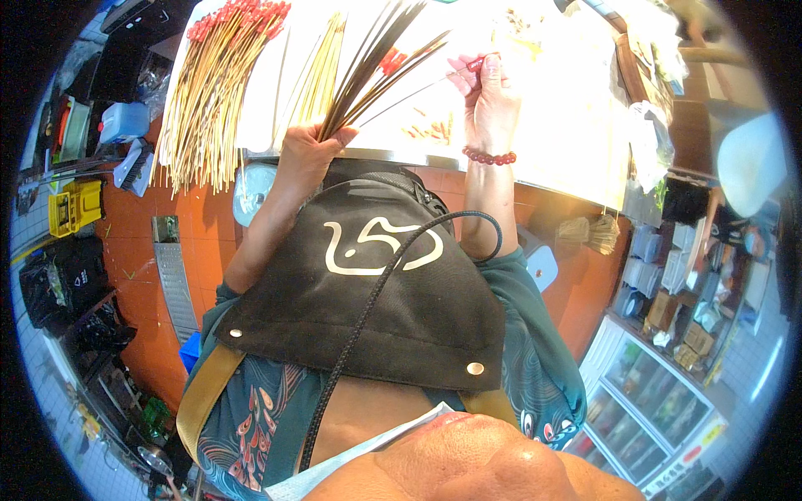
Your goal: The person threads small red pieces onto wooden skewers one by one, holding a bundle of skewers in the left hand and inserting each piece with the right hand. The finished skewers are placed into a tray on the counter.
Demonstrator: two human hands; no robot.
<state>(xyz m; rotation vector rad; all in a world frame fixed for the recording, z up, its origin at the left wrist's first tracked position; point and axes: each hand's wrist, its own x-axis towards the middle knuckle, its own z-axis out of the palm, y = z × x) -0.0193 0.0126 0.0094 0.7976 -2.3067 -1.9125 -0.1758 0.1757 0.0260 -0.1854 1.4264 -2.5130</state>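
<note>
My left hand (316, 147) is closed around the lower ends of a fanned bundle of dark wooden skewers (363, 69) above the table's front edge. One thin skewer runs from near this hand towards my right hand (485, 78), whose thumb and fingers pinch a small red food piece (476, 64) at its tip. Several red pieces (393, 61) show behind the dark skewers. A large pile of skewers with red pieces on their far ends (216, 75) lies to the left. Pale skewers (319, 69) lie between pile and bundle. Small pieces (432, 128) lie on the white tabletop (564, 125), partly washed out by glare.
Skewers overhang the table's front edge at left. Plastic bags (651, 141) and a brown object stand at the table's right end. A blue-and-white stool or container (537, 260) is below on the right. A blue jug (124, 123) and a yellow crate (76, 208) are at left.
</note>
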